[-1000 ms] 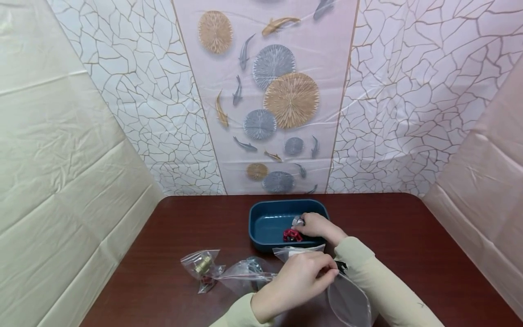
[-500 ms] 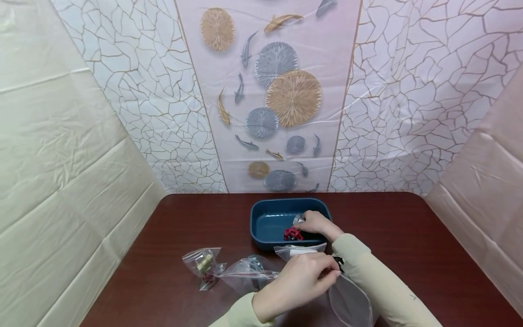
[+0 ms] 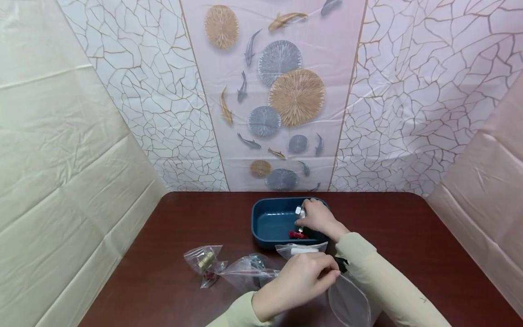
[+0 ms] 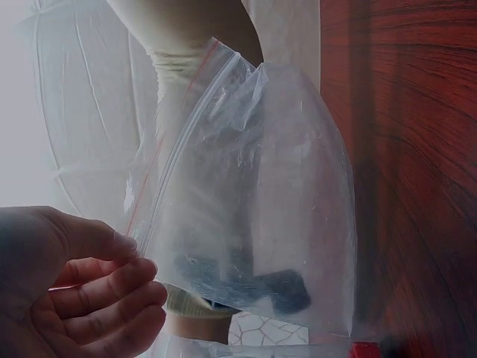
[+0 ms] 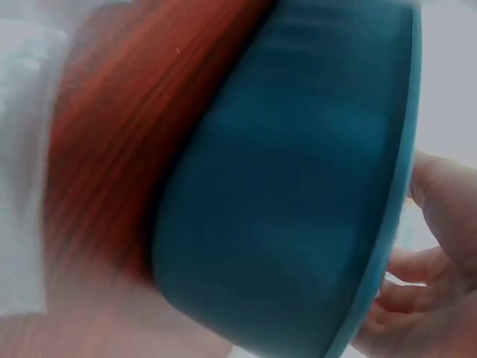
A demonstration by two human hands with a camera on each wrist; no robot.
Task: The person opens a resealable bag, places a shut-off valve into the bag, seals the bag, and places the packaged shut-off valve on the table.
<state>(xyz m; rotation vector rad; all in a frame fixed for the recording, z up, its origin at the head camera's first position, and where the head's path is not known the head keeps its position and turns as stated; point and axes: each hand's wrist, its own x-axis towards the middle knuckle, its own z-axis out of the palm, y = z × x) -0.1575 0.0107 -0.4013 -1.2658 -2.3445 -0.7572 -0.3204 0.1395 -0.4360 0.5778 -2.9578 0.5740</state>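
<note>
My left hand (image 3: 300, 284) pinches the edge of a clear zip bag (image 4: 223, 179) between thumb and fingers. The bag hangs beside it, its red-lined zip edge in the pinch. A dark shape shows in or behind the bag; I cannot tell which. My right hand (image 3: 320, 217) reaches inside the blue basin (image 3: 271, 241) at its right end. Its fingers grip a silvery metal valve (image 3: 299, 211). Below the fingers a red handle (image 3: 297, 235) appears joined to it. In the right wrist view the basin wall hides most of what that hand holds.
To the left on the brown table (image 3: 163, 272) lie a small bag with a brass fitting (image 3: 206, 260) and a red item. Beside it is a larger bag with a bluish metal part (image 3: 257, 260). Another bag with a white item (image 3: 304, 250) sits against the basin's front.
The right hand has risen and turned slightly within the basin, tilting the valve so its red handle shows edge-on. The left hand still pinches the bag. The head view has shifted slightly.
</note>
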